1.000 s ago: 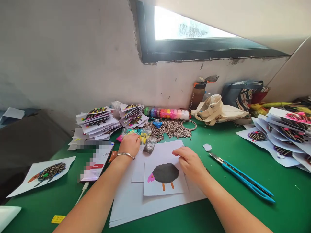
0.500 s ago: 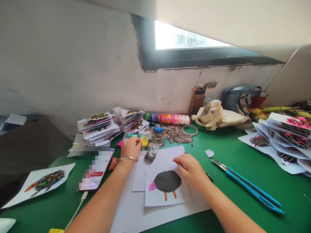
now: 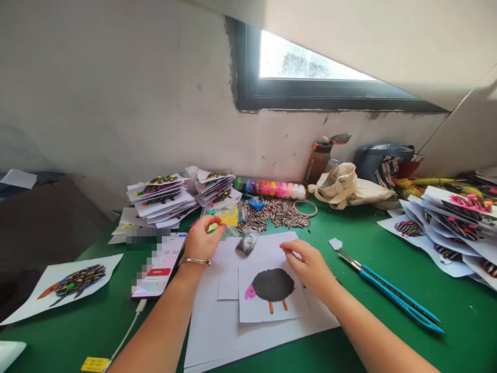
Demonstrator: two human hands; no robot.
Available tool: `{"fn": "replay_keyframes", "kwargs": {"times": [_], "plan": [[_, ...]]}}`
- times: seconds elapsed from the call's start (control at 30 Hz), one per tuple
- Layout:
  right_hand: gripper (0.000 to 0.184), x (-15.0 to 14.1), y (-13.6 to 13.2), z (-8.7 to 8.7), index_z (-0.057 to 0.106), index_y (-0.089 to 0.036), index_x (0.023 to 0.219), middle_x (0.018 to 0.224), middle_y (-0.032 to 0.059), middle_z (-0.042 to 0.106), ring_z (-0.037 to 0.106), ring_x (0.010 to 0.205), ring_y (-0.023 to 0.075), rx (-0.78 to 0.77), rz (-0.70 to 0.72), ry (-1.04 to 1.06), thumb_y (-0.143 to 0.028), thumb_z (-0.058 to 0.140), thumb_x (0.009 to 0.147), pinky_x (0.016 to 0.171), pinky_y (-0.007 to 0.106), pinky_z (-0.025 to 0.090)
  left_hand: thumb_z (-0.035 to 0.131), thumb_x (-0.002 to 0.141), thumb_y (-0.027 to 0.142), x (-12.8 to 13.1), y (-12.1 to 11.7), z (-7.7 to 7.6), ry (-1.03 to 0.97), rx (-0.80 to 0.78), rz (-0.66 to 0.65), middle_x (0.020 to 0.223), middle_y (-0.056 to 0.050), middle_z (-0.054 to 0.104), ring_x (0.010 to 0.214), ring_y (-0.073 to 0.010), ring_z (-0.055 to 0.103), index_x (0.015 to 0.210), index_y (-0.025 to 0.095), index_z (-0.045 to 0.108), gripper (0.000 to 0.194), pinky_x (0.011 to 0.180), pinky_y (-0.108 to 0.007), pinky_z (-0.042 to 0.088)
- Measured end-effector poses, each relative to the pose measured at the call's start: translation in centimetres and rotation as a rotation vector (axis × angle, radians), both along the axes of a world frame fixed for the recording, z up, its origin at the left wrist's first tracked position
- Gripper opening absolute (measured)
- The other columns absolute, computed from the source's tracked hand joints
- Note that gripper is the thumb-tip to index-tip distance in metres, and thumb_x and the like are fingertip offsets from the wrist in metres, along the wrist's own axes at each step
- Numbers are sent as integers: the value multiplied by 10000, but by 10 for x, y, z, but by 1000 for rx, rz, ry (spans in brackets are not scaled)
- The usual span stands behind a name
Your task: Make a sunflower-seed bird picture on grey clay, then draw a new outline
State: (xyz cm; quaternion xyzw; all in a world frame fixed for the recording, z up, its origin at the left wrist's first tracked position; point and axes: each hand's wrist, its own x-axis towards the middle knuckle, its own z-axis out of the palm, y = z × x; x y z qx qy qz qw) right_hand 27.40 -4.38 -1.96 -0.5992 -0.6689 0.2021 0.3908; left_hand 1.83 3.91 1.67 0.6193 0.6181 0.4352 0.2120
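Note:
My left hand (image 3: pixel 202 239) pinches a small clear bag of yellow clay (image 3: pixel 229 216) above the far edge of the white paper. My right hand (image 3: pixel 308 261) is closed over the right side of the paper, thumb against fingers; whatever it may hold is too small to make out. Between my forearms lies a card (image 3: pixel 256 313) bearing a flat black clay body (image 3: pixel 274 285), a pink head (image 3: pixel 250 293) and two orange-brown legs (image 3: pixel 284 305). A bag of dark grey clay (image 3: pixel 247 241) rests just beyond the card.
Sunflower seeds (image 3: pixel 267 215) are heaped at the back beside a roll of tape (image 3: pixel 306 208). Stacked cards (image 3: pixel 163 202) stand behind the phone (image 3: pixel 157 272), with more cards (image 3: pixel 446 233) at right. Blue tweezers (image 3: pixel 399 295) and a finished seed picture (image 3: pixel 73 282) flank the paper.
My left hand has drawn back slightly from the clay bags and lifted the yellow one. My right hand stays almost in place. The whole view has shifted a little.

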Motion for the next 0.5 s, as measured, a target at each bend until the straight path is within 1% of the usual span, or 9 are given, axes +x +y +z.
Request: {"fn": "replay_keyframes", "kwargs": {"times": [0.13,0.2,0.23,0.27,0.3,0.37,0.43,0.5], "plan": [[240,-32,17,30,695,-217,999,983,57,701,637,913,203,-62,60,63,-308,536,843,815,359,495,649,658,447,3,-4,1,-106,-17,-55,828,-39,709,775,-215,671,821,184,653,309,702,-305,530],[329,-51,28,39,663,-210,1110,997,65,694,631,918,204,-66,90,113,-338,584,816,792,346,497,668,645,445,6,-6,1,-171,-36,-91,819,-48,705,775,-224,672,812,176,651,316,707,-322,536],[372,-60,34,41,644,-200,1145,993,69,693,631,893,201,-72,98,164,-339,599,803,771,339,499,679,641,440,8,-8,0,-207,-52,-117,822,-55,704,780,-230,672,813,172,652,319,716,-336,539],[393,-67,39,41,631,-193,1165,972,67,695,630,867,196,-79,124,236,-338,601,800,750,329,502,690,638,435,10,-9,-1,-244,-65,-141,834,-62,705,791,-236,673,820,168,654,325,730,-350,542],[374,-73,43,39,639,-188,1145,939,61,698,629,840,191,-81,154,317,-333,592,803,731,318,501,699,640,428,12,-10,-2,-284,-76,-165,867,-71,708,820,-242,675,845,166,658,335,754,-363,543],[279,-80,49,33,683,-174,1016,878,53,699,621,788,183,-94,191,476,-326,577,808,694,300,495,729,628,410,16,-11,-5,-390,-86,-213,955,-85,711,914,-254,671,917,162,663,387,829,-380,533],[227,-81,51,26,700,-161,912,844,52,696,611,768,182,-110,191,591,-318,582,799,686,292,485,775,586,402,20,-13,-6,-500,-133,-260,1024,-102,707,984,-271,658,985,150,660,486,884,-398,517],[211,-79,49,21,700,-155,887,840,52,690,605,786,186,-120,186,656,-310,595,789,708,292,478,812,546,413,23,-14,-5,-583,-202,-306,1038,-113,710,1001,-285,654,1001,135,662,554,908,-416,506]]}}
